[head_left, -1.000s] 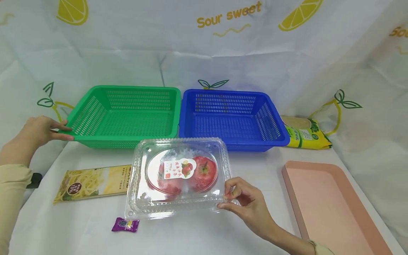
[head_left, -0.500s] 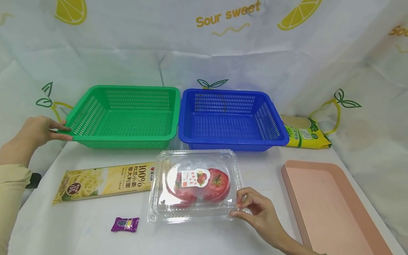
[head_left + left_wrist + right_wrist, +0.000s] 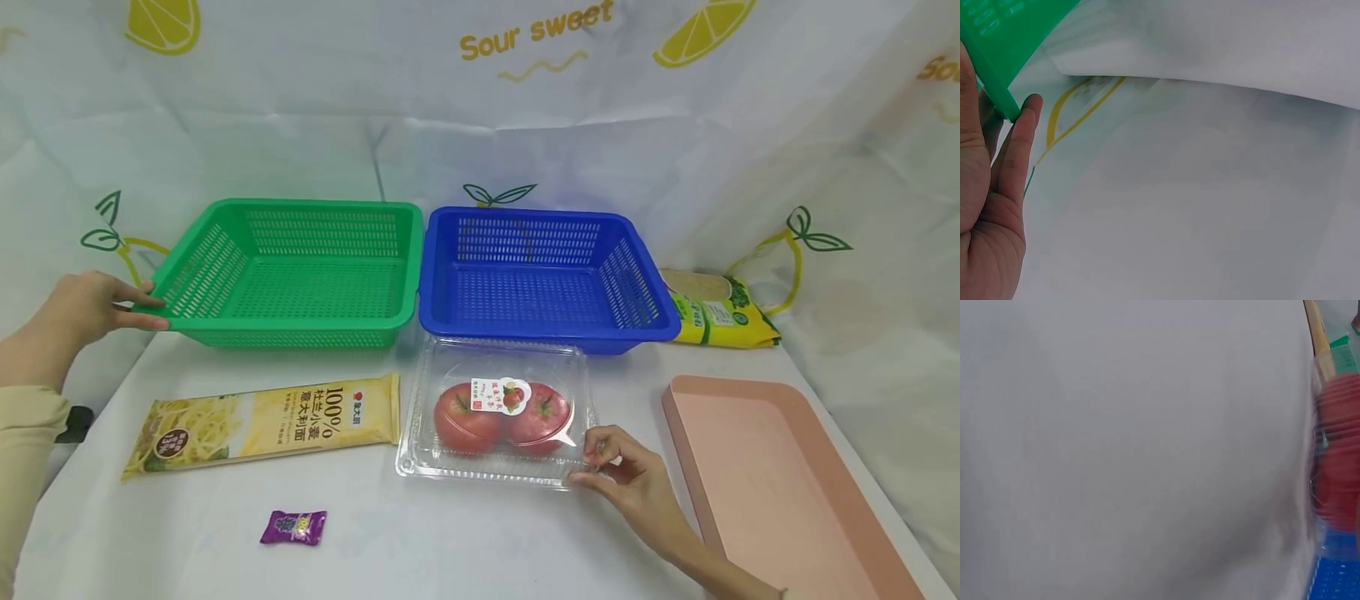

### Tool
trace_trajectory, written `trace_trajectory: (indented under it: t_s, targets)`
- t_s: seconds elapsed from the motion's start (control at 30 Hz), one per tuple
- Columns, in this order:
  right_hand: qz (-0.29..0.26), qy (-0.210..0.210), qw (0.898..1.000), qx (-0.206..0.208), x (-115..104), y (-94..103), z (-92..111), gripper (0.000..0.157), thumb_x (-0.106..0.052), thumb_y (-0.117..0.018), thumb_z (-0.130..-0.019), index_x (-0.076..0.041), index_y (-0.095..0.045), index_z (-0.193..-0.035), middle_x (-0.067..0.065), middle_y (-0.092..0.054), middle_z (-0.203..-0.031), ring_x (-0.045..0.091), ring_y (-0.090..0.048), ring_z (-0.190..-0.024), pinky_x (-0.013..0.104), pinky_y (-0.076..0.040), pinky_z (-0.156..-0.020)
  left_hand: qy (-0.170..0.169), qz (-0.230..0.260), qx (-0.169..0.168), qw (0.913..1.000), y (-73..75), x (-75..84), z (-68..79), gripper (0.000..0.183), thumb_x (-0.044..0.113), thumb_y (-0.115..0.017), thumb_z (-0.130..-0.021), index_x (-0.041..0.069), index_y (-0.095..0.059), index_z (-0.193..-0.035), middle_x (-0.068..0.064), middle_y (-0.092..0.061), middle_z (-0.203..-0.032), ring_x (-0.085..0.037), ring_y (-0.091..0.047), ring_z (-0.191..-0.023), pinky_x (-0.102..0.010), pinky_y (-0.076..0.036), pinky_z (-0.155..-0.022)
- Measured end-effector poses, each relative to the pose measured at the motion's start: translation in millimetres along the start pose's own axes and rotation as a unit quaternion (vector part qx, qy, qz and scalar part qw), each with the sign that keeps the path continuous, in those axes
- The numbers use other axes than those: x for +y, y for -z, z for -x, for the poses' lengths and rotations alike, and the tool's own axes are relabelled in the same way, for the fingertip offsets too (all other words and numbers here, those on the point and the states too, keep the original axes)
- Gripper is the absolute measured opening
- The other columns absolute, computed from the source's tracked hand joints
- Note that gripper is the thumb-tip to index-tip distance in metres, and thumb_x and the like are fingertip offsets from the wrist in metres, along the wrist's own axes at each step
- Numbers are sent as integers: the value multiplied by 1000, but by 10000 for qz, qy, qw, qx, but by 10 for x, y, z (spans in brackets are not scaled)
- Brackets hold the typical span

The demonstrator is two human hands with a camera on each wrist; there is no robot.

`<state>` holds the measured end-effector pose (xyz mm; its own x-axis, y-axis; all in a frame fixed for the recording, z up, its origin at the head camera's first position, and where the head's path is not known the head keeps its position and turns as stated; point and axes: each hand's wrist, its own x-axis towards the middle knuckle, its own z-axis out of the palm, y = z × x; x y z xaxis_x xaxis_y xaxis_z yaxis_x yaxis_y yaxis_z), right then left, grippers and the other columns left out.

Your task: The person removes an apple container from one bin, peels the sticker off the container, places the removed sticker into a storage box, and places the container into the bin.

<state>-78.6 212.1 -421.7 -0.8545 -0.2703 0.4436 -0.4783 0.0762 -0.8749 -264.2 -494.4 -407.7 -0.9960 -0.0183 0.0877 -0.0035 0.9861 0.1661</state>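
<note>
White cloth (image 3: 300, 75) printed with lemon slices and "Sour sweet" lettering fills the top of the head view, behind a white table (image 3: 420, 550); against it, left of centre, sits a green basket (image 3: 322, 287), with a blue basket (image 3: 525, 292) just beside it at the centre. At the left edge of the frame the left hand (image 3: 93, 308) pinches the green basket's front left corner, one finger over the rim and the thumb at its outer side; only the left wrist view shows the palm side of that hand, with the basket's corner running down between its digits at the upper left.

Below the blue basket, right of centre, is a clear plastic box (image 3: 487, 477) with two red apples (image 3: 467, 421) inside and a label (image 3: 501, 395) on its lid; the right hand (image 3: 637, 483) has thumb and fingers clamped on its near right corner; whether its underside meets the table I cannot tell. From the right wrist the apples are a red blur at the right edge, above a patch of blue mesh; the right hand's grip cannot be made out there.

Only the head view takes in the small purple packet (image 3: 294, 527) at lower left, the yellow bag (image 3: 716, 317) right of the blue basket and the pink tray (image 3: 765, 467) at lower right; a pasta packet (image 3: 262, 425) lies left of the box.
</note>
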Motion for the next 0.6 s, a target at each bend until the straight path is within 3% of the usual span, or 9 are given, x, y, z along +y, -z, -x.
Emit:
trace_trajectory:
  t_s: [0.1,0.17,0.23,0.33,0.37,0.43,0.5,0.6]
  targets:
    - [217,-378,9980,-463,-50,136,-93,25,15,-73,-74,-1,-54,-79,6,-60,-98,6,-57,-92,23,-55,-72,4,41,18,10000,-25,-20,-17,92,78,-65,-58,-1,-71,-105,-31,-50,-126,-39,-44,-82,-53,-41,-66]
    - [282,-791,9905,-1084,-111,276,-182,15,10,-71,-79,2,-60,-84,3,-65,-108,4,-59,-99,25,-55,-75,-38,-52,22,10000,-22,-17,-25,82,69,-71,-62,-1,-71,-105,-31,-50,-125,-41,-48,-84,-54,-43,-67]
    - [631,-1259,9733,-1811,-188,425,-284,8,-1,-70,-85,-1,-68,-93,-2,-66,-120,-2,-57,-109,26,-54,-79,-75,-109,-81,9999,17,12,-13,73,60,-75,-67,-1,-71,-106,-31,-48,-127,-48,-50,-91,-60,-44,-73]
    - [1246,-1432,9449,-2667,-259,608,-433,30,-15,-70,-87,-6,-69,-116,-1,-58,-135,1,-54,-117,26,-54,-80,-89,-136,-154,9997,80,80,23,72,59,-75,-67,-2,-70,-106,-30,-48,-127,-53,-49,-98,-64,-43,-77]
    - [1484,-1412,9383,-2785,-268,643,-472,39,-19,-72,-86,-8,-66,-123,1,-56,-137,3,-55,-118,26,-54,-79,-60,-105,-195,9997,105,110,38,74,60,-75,-66,-2,-70,-106,-31,-48,-126,-52,-49,-97,-63,-43,-77]
    - [1724,-1346,9347,-2801,-250,676,-526,55,-23,-74,-83,-11,-57,-134,6,-52,-141,12,-60,-114,27,-55,-76,4,-60,-155,9999,120,161,59,69,55,-78,-66,-3,-71,-104,-32,-49,-125,-51,-50,-94,-62,-44,-74]
    - [1787,-1291,9371,-2705,-215,693,-557,66,-23,-77,-80,-10,-51,-139,11,-49,-143,20,-63,-108,27,-56,-73,39,-16,-345,9994,166,193,75,68,54,-77,-69,-2,-70,-106,-32,-45,-127,-50,-48,-92,-62,-43,-74]
    - [1627,-1270,9439,-2577,-143,709,-573,67,-19,-79,-78,-7,-52,-138,16,-49,-141,19,-66,-102,28,-56,-71,-49,-137,-256,9996,159,188,94,67,54,-77,-70,-2,-70,-106,-32,-46,-126,-50,-50,-92,-62,-44,-73]
